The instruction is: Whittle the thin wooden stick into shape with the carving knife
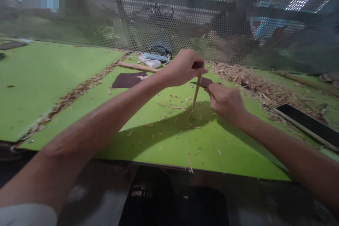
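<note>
My left hand (186, 66) is closed on the upper end of a thin tapered wooden stick (196, 93), which points down at a slight tilt over the green table (169, 144). Just to the right, my right hand (225, 99) is closed on a small dark brown piece of sandpaper (205, 82), whose left part reaches the stick. Its fingers partly hide the sheet. Close to the stick's lower tip is a thin curled wood shaving (194, 116). A larger dark sandpaper sheet (127, 80) lies flat beyond my left forearm.
Wood shavings (249, 79) are heaped at the back right, near a black-screened phone (309, 125). A flat wooden strip (137, 66) and a white device with a cable (152, 60) lie at the back. Behind rises a perforated metal screen (159, 24), with people beyond.
</note>
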### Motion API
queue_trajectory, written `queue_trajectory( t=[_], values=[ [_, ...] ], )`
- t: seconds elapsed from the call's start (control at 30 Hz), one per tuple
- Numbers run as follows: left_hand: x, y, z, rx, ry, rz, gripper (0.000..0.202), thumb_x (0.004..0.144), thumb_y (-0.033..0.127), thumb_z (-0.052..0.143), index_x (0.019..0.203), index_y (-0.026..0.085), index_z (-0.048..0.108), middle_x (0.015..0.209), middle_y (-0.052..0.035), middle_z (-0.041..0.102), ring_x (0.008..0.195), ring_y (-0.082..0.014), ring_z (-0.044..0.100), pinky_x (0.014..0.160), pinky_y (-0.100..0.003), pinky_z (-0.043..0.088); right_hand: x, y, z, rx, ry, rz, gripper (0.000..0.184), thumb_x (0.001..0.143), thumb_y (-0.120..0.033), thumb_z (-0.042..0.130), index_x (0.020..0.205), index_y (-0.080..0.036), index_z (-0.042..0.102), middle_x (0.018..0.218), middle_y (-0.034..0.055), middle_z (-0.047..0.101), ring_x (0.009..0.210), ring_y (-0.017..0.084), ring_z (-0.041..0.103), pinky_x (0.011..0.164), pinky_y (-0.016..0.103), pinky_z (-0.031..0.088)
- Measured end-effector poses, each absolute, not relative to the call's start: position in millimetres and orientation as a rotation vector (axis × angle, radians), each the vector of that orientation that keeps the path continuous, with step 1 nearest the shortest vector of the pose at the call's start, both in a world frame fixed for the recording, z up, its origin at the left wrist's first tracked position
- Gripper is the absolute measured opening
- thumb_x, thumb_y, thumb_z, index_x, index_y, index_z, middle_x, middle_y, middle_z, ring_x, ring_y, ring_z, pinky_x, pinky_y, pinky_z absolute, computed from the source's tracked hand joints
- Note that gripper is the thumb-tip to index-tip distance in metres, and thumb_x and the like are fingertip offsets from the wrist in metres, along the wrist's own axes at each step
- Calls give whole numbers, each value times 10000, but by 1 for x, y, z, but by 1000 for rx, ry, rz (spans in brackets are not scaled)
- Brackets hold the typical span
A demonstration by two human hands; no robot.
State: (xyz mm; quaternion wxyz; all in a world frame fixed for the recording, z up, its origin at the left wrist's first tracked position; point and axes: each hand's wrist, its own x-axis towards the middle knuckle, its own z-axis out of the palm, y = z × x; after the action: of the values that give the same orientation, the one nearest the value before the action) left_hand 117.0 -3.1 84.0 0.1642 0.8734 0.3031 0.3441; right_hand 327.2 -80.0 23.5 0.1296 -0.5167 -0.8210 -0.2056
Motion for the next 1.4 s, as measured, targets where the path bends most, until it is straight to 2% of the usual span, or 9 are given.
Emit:
queue_trajectory(
  t=[0.3,0.43,0.53,0.7,0.8,0.93,1.03,1.13,1.4],
  values=[
    [116,-6,87,2500,947,906,218,926,270,689,730,175,698,609,-6,538,652,-152,431,650,-349,297,337,-76,1,-1336,-2378,-559,290,993,-90,406,919,-129,684,701,44,610,534,121,386,523,283,263],
    [115,-8,89,2512,994,874,225,942,277,678,761,150,724,632,-6,527,658,-141,393,663,-346,281,338,-78,-4,-1337,-2391,-529,298,1004,-66,407,931,-110,692,687,34,598,536,116,410,518,272,279],
    [114,-10,90,2519,1011,860,230,944,285,671,773,143,731,639,-11,534,665,-140,398,671,-348,282,342,-80,-14,-1381,-2472,-450,285,1008,-74,437,927,-128,705,657,13,583,485,97,370,487,270,234],
    [116,-13,91,2558,1000,864,228,945,280,662,798,124,739,680,-26,580,681,-134,424,682,-346,288,348,-79,-27,-1524,-2731,-319,332,990,-140,513,676,-195,603,474,-31,413,408,92,255,473,296,229],
    [117,-10,89,2560,1005,879,239,946,289,660,789,127,738,665,-26,579,672,-136,427,677,-347,286,345,-79,-21,-1500,-2802,-333,334,968,-124,508,651,-204,576,447,-45,352,388,100,254,426,290,216],
    [117,-6,86,2556,1002,899,254,946,312,663,761,150,726,626,-20,569,655,-143,427,666,-350,282,339,-83,1,-1458,-2718,-421,354,1024,-89,374,864,-157,683,551,-24,499,410,98,336,404,253,227],
    [118,-8,85,2562,1000,921,256,939,311,673,741,156,717,624,-22,574,657,-145,429,667,-353,281,333,-84,25,-1500,-2518,-606,366,1073,-161,346,1046,-124,709,759,75,684,529,131,464,478,275,289],
    [120,-11,85,2567,1010,937,259,944,306,664,744,152,720,631,-25,572,668,-148,427,666,-352,279,326,-84,43,-1518,-2457,-692,356,1084,-237,370,1055,-142,712,858,128,739,625,171,523,536,300,295],
    [124,-19,87,2606,1005,938,272,960,287,658,746,136,732,646,-42,599,701,-154,431,679,-358,281,318,-88,41,-1578,-2423,-703,352,1058,-189,359,986,-181,703,786,105,706,574,174,488,529,318,256]
  ],
)
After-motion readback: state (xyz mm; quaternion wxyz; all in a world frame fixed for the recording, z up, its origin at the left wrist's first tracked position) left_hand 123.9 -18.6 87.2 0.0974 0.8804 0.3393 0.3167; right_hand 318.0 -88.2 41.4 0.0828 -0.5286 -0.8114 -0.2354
